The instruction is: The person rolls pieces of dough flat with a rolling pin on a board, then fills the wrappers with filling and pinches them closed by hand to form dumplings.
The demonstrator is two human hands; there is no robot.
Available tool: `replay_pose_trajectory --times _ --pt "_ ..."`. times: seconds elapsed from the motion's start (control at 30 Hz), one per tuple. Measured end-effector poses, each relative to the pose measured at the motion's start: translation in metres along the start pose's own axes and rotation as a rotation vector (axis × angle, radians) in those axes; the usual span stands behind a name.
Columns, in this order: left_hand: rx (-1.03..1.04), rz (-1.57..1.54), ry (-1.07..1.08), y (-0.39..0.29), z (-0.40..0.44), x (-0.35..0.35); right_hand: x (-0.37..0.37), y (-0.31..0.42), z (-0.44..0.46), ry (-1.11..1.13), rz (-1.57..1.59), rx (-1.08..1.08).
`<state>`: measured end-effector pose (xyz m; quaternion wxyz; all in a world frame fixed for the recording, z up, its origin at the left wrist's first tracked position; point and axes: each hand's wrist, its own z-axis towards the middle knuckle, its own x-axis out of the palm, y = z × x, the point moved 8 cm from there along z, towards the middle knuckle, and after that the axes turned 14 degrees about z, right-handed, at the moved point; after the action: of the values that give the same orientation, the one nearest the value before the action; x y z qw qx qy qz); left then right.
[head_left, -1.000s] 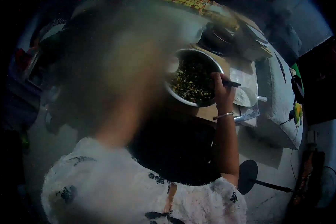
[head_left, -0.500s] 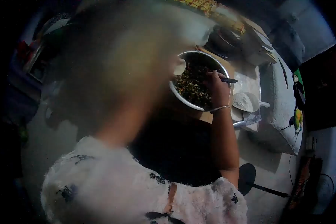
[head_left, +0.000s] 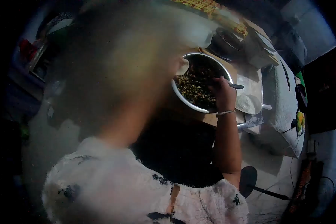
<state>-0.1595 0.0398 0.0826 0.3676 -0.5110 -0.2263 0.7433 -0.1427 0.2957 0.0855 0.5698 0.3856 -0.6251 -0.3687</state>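
A large metal bowl (head_left: 190, 103) holds a dark green and brown chopped mixture (head_left: 196, 87). My right hand (head_left: 224, 93), with a bracelet at the wrist, is over the bowl's right side. Its fingers are closed round a utensil with a dark handle (head_left: 236, 86); the working end is lost in shadow, so its kind cannot be told. At the bowl's upper left rim, my left hand (head_left: 178, 64) holds a pale, thin dough wrapper (head_left: 183, 67). A blurred patch hides most of that hand.
Right of the bowl stands a white-powder container (head_left: 246, 103) with a pale handle. A metal blade (head_left: 254, 119) lies just below it. Behind are a dark pot (head_left: 226, 42) and a yellow checked cloth (head_left: 201, 5). A board (head_left: 232, 69) shows under the bowl.
The view has shifted slightly, moving everything a little rightward. My right hand has moved a little right and nearer me over the bowl with the utensil. My left hand still holds the wrapper.
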Motion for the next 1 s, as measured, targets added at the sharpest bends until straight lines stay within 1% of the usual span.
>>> replay_pose_trajectory --times 0.03,0.07,0.1,0.13,0.17,0.2,0.23,0.3,0.33,0.37,0.4,0.43,0.5,0.53,0.57,0.6,0.63,0.67,0.73,0.77,0.8,0.83,0.87,0.9,0.93,1.0 --pt "0.001 0.001 0.000 0.007 0.002 0.002 -0.003 0.000 0.001 0.000 0.001 0.000" --pt "-0.014 -0.056 -0.025 0.022 0.006 0.006 -0.007 -0.003 0.003 -0.022 0.085 0.040" --pt "-0.029 -0.113 -0.050 0.023 0.007 0.003 -0.009 -0.005 0.003 -0.043 0.169 0.081" --pt "-0.027 -0.111 -0.050 0.021 0.009 -0.005 -0.007 0.000 0.000 -0.042 0.170 0.080" --pt "-0.010 0.032 -0.074 0.019 0.011 -0.011 -0.006 0.010 -0.002 -0.001 -0.087 -0.023" --pt "0.009 0.176 -0.097 0.012 0.011 -0.018 -0.007 0.014 -0.002 0.023 -0.216 -0.073" --pt "0.009 0.177 -0.098 0.006 0.011 -0.022 -0.008 0.017 -0.002 0.040 -0.344 -0.127" --pt "-0.179 -0.053 -0.042 0.012 0.008 -0.020 0.007 0.033 -0.008 0.143 -0.957 -0.610" --pt "-0.178 -0.053 -0.042 0.016 0.009 -0.019 0.003 0.031 -0.005 0.142 -0.957 -0.610" --pt "-0.130 0.052 -0.066 0.019 0.013 -0.026 -0.010 0.022 0.006 0.097 -0.531 -0.360" --pt "-0.083 0.156 -0.090 0.016 0.016 -0.028 -0.012 0.016 0.007 0.087 -0.321 -0.229" --pt "-0.082 0.155 -0.090 0.017 0.019 -0.027 -0.015 0.010 0.006 0.051 -0.108 -0.108" --pt "-0.230 0.060 0.061 0.030 0.023 -0.012 0.010 0.044 -0.017 0.135 -0.831 -0.595" --pt "-0.229 0.059 0.060 0.040 0.028 -0.006 0.008 0.043 -0.014 0.135 -0.833 -0.597" --pt "-0.160 0.148 0.054 0.047 0.034 0.002 -0.009 0.035 -0.003 0.090 -0.462 -0.410" --pt "-0.090 0.236 0.048 0.050 0.038 0.008 -0.013 0.031 0.000 0.075 -0.280 -0.313" --pt "-0.180 0.346 0.201 -0.012 0.025 -0.008 -0.018 0.026 0.002 0.045 -0.094 -0.224" --pt "-0.177 0.345 0.199 0.000 0.030 -0.001 -0.008 0.044 -0.009 0.028 -0.372 -0.369" --pt "-0.124 0.245 0.322 0.035 0.040 0.031 0.010 0.064 -0.023 0.007 -0.654 -0.512" --pt "-0.280 0.136 0.373 0.008 0.028 0.019 0.000 0.060 -0.020 -0.084 -0.200 -0.354" --pt "-0.279 0.134 0.375 0.009 0.030 0.023 -0.004 0.048 -0.020 -0.168 0.250 -0.185" --pt "-0.214 0.223 0.423 0.004 0.032 0.026 0.005 0.050 -0.026 -0.169 0.250 -0.185" --pt "-0.147 0.312 0.471 0.001 0.033 0.031 0.017 0.059 -0.035 -0.152 0.145 -0.276" --pt "-0.149 0.312 0.473 -0.007 0.033 0.032 0.026 0.066 -0.043 -0.136 0.039 -0.364" --pt "-0.160 0.325 0.447 -0.014 0.032 0.033 0.025 0.060 -0.044 -0.136 0.040 -0.362" --pt "-0.173 0.341 0.419 -0.017 0.034 0.034 0.042 0.064 -0.055 -0.039 -0.416 -0.627"
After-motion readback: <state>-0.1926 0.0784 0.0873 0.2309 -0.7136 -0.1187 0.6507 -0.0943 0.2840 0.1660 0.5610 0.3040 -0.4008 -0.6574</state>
